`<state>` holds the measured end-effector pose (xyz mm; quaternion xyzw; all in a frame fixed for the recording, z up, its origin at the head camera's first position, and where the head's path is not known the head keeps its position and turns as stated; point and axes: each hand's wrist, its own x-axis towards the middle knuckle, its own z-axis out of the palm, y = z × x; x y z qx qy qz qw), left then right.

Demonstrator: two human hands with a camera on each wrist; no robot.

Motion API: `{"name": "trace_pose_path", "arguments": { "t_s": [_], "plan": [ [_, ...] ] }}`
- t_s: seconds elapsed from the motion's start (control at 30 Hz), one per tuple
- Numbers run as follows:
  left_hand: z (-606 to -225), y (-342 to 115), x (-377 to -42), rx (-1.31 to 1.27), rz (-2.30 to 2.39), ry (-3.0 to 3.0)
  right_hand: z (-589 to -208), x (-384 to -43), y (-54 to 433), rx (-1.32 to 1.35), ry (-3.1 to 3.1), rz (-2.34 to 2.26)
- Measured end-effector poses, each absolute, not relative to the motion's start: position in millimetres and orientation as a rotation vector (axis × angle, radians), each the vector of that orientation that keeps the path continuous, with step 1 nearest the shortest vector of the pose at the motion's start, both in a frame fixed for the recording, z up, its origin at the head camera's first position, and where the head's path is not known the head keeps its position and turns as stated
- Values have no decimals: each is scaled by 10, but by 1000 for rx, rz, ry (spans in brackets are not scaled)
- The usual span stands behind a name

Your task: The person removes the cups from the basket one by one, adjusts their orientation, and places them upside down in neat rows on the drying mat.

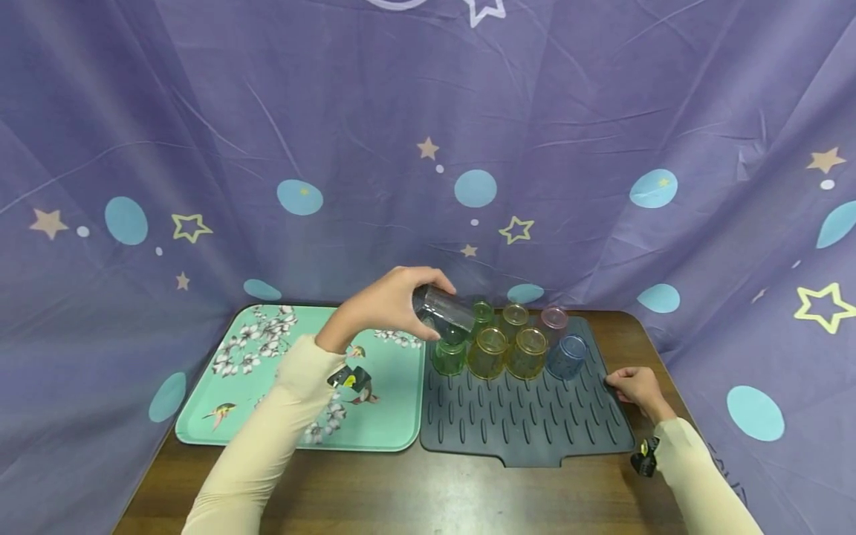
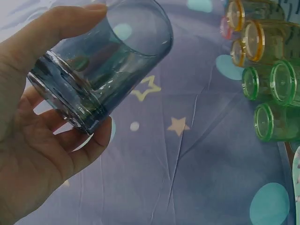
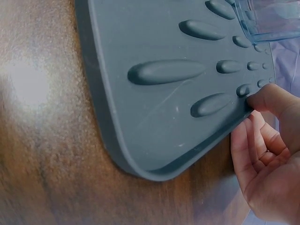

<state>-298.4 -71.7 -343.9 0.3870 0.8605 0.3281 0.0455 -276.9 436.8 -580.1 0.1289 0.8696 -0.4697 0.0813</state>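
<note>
My left hand (image 1: pixel 394 301) grips a clear blue-grey glass (image 1: pixel 444 313) around its side, thumb and fingers on opposite sides. The glass is tilted in the air, above the left end of the upturned-looking glasses on the black drying mat (image 1: pixel 521 416). In the left wrist view its wide rim (image 2: pixel 140 28) faces away from the palm. A green glass (image 1: pixel 449 359) stands just below it. At the mat's right edge, my right hand (image 1: pixel 638 388) pinches the raised border, its thumb (image 3: pixel 267 99) on top and the other fingers curled outside.
Beside the green glass stand amber glasses (image 1: pixel 488 353), a blue glass (image 1: pixel 567 358) and a pink glass (image 1: pixel 553 321), in two rows at the mat's back. A mint floral tray (image 1: pixel 394 416) lies left of the mat on the wooden table (image 1: pixel 414 490). A purple curtain (image 1: pixel 374 148) hangs behind.
</note>
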Motion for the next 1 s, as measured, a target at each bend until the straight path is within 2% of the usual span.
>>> {"name": "trace_pose_path", "arguments": {
  "t_s": [0.2,0.63,1.0],
  "plan": [
    [-3465,-546,-2991,1305,759,2595,-5833,-2780,4380,385,2592,-1404],
    [-3576,-282,-2985,1316,386,2561,-5863,-2809,4390,400,2596,-1390],
    [-3951,-37,-2956,1346,10,2551,-5839,-2788,4373,394,2589,-1420]
  ]
}}
